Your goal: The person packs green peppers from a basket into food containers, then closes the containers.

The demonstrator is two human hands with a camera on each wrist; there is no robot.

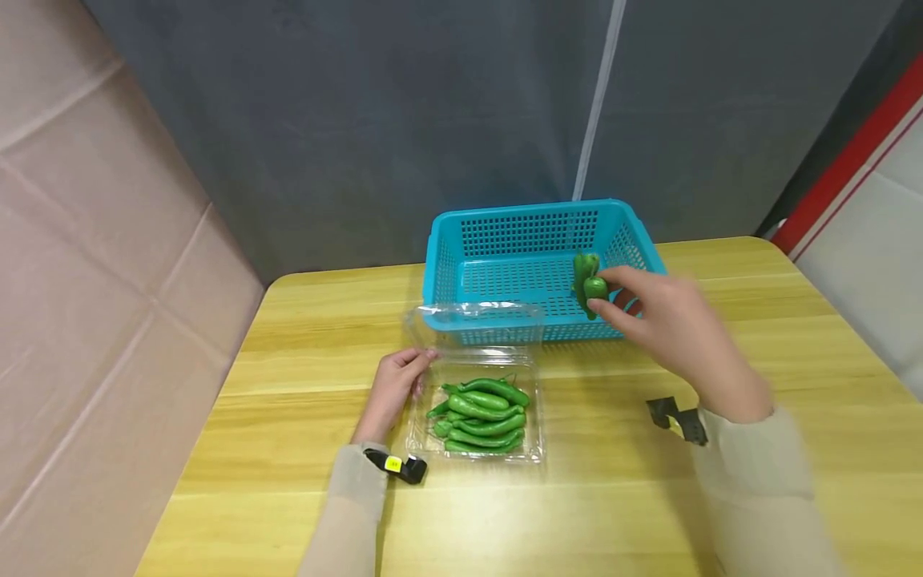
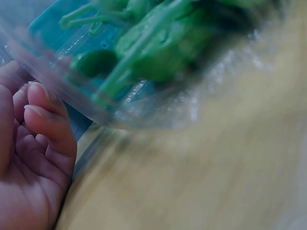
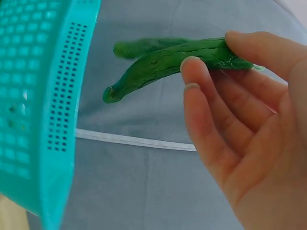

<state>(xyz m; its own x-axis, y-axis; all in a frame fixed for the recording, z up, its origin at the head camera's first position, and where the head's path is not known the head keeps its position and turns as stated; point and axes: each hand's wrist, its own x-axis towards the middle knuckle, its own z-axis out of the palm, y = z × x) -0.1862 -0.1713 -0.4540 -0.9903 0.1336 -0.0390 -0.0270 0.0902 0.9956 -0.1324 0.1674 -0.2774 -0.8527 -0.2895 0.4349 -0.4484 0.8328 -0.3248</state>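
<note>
My right hand [image 1: 667, 320] pinches green chili peppers [image 1: 595, 288] between thumb and fingers, above the right part of a blue plastic basket [image 1: 542, 210]. In the right wrist view a wrinkled chili pepper [image 3: 158, 67] sticks out from the fingertips, with a second one [image 3: 144, 47] behind it. Several more green peppers [image 1: 486, 413] lie in a clear plastic box [image 1: 534, 449] with its lid folded back against the basket. At the box's left edge, near the hinge, my left hand [image 1: 397, 381] grips the plastic with curled fingers; its grip is partly hidden.
The wooden table [image 1: 577, 513] carries the box in front and the basket behind it. A dark grey curtain [image 1: 360, 144] hangs along the back edge, and a pinkish padded wall [image 1: 108, 264] stands on the left. A white panel with a red stripe [image 1: 851, 160] borders the right.
</note>
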